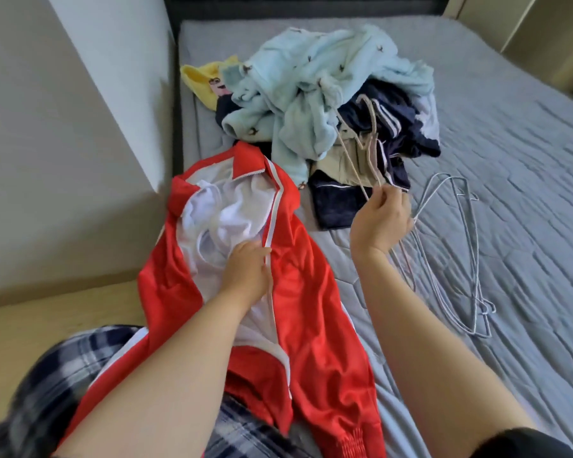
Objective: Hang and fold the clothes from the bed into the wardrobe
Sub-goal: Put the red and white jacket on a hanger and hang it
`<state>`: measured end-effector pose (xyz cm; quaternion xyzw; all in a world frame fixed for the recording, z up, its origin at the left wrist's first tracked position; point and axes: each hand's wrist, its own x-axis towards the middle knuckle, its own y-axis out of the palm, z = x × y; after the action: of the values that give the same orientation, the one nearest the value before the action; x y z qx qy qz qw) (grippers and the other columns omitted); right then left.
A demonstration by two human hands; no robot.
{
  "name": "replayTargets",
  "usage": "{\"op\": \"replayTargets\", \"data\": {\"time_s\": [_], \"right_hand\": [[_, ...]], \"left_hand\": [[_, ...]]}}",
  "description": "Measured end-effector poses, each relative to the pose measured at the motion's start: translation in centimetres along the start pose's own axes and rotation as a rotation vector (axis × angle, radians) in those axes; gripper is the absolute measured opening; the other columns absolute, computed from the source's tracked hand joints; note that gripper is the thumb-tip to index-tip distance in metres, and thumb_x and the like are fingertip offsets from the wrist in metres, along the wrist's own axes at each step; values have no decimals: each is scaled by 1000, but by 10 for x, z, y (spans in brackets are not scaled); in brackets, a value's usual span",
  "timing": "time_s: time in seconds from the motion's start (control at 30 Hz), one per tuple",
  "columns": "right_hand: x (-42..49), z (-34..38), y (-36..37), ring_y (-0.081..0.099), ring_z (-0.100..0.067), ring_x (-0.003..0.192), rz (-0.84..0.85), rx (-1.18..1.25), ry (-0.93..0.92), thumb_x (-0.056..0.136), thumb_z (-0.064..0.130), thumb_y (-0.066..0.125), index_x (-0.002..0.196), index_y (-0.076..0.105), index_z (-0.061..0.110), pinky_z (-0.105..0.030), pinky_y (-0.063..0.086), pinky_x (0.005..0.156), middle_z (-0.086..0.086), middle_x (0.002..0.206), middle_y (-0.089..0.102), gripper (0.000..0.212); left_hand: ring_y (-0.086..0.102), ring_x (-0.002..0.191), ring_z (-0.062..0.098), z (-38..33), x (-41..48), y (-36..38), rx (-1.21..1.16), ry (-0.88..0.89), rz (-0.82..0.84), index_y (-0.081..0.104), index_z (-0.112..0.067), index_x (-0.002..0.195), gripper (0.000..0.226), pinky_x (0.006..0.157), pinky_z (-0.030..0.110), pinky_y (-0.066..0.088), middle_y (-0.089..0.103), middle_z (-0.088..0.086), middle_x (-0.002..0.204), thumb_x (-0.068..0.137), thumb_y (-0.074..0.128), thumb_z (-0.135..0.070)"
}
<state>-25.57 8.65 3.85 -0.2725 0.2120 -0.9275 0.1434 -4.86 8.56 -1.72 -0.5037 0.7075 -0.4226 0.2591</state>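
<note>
Jacket (311, 292): I'm finding it slick, light, floppy; best taken at the collar.
Left hand (247, 276): grip pinching its zip edge.
Right hand (382, 216): grip holding a stiff wire hanger (361, 140).

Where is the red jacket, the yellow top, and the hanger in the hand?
red jacket (315, 292): head view, front panel.
yellow top (202, 82): head view, its middle.
hanger (353, 161): head view, its wire arm.

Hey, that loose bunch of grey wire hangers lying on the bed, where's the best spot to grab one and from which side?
Probably by a hook, coming from above. The grey wire hangers lie flat and tangled on the bed, but their hooks stick out at the near end, right of the right hand, which already pinches a beige hanger. Lifting one by its hook should slide it free of the rest.
</note>
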Motion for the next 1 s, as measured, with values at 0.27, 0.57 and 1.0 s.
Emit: {"op": "replayTargets", "data": {"time_s": [0.27, 0.57, 1.0], "right_hand": [[-30, 60, 23, 53, -35, 76, -18, 313, -338, 92, 3, 47, 82, 60, -7, -33, 32, 71, -19, 77, 59, 19], [-44, 15, 96, 57, -38, 104, 692, -116, 98, 94, 12, 42, 99, 62, 4, -40, 42, 87, -20, 109, 65, 21], [-64, -36, 108, 57, -42, 96, 680, -190, 156, 95, 13, 42, 91, 64, -3, -37, 37, 73, -26, 98, 65, 27]], "left_hand": [[57, 112, 26, 30, 13, -50, -223, -437, -269, 70, -9, 96, 27, 83, 26, 40, 65, 6, 116, 86, 45, -4], [51, 119, 34, 53, 15, -48, -344, -750, -278, 54, -14, 130, 44, 93, 32, 41, 52, 16, 130, 86, 51, -14], [51, 110, 30, 84, 56, -38, -1, -594, -167, 62, -13, 111, 27, 80, 33, 38, 58, 9, 119, 89, 45, -13]]}}
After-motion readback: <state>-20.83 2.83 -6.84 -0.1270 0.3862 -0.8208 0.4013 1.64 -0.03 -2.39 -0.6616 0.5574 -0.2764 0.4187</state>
